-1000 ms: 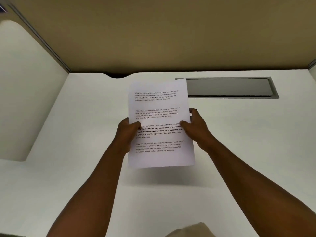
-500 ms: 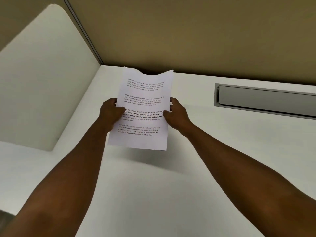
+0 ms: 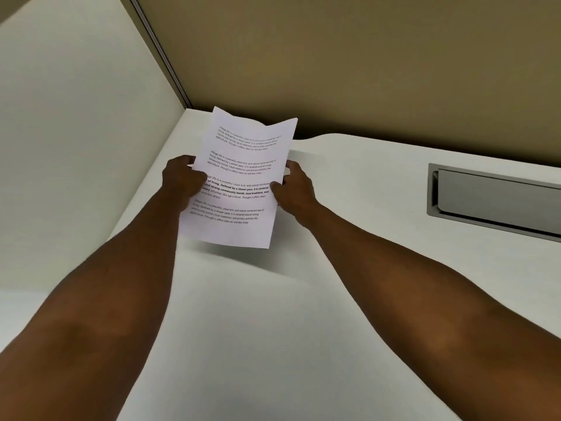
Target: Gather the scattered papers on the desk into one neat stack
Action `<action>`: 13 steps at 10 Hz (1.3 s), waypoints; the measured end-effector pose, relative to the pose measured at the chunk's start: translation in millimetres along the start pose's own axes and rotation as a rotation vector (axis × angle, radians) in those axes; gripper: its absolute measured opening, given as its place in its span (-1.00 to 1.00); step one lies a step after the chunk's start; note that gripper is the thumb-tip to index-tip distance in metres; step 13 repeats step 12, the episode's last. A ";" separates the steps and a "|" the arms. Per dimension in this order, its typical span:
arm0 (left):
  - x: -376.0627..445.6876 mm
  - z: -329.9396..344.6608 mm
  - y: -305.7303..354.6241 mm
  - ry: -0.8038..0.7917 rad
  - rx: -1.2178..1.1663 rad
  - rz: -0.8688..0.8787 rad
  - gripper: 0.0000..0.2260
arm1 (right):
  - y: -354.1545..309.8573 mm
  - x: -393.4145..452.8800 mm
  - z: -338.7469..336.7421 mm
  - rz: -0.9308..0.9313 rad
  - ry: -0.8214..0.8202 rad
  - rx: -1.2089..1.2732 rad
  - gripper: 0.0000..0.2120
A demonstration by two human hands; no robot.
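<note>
A stack of white printed papers [image 3: 243,165] hangs in the air above the white desk [image 3: 349,268], tilted slightly to the right, with its top edge sagging in the middle. My left hand [image 3: 182,180] grips the stack's left edge and my right hand [image 3: 293,189] grips its right edge, thumbs on the printed face. The stack casts a shadow on the desk just below it. How many sheets it holds cannot be told.
A grey recessed cable tray [image 3: 498,202] is set into the desk at the right. A tan partition [image 3: 364,62] closes the back, and a pale side panel [image 3: 76,147] stands on the left, meeting it in a corner.
The papers and both hands have moved toward the desk's back-left corner. The view has swung left, so the cable tray now sits at the right edge.
</note>
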State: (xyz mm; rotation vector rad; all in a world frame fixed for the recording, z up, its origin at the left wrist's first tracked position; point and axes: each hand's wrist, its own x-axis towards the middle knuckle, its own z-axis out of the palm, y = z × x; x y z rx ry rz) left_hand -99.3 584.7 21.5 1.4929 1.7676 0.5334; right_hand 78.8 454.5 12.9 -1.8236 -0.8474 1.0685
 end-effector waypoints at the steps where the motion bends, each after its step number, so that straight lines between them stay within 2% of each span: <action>1: 21.9 4.0 -7.5 0.020 0.034 -0.016 -0.60 | 5.9 21.8 12.7 0.007 -0.008 -0.013 -0.50; 4: 72.1 16.8 -33.5 0.052 0.156 -0.051 -0.58 | 22.4 60.9 34.0 0.017 -0.050 -0.030 -0.43; 6: 84.0 24.9 -48.9 0.077 0.205 -0.047 -0.55 | 34.8 69.8 36.4 0.061 -0.012 -0.185 -0.52; 8: 82.8 26.7 -58.7 0.103 0.318 0.053 -0.50 | 34.5 67.6 32.8 0.068 0.045 -0.327 -0.55; 10: 33.2 38.5 -55.2 0.109 0.356 0.211 -0.48 | 46.8 35.4 23.6 0.015 0.045 -0.350 -0.54; 12: -55.3 68.3 -54.8 0.033 0.245 0.409 -0.61 | 73.0 -29.6 -7.0 -0.030 0.075 -0.286 -0.69; 13: -55.3 68.3 -54.8 0.033 0.245 0.409 -0.61 | 73.0 -29.6 -7.0 -0.030 0.075 -0.286 -0.69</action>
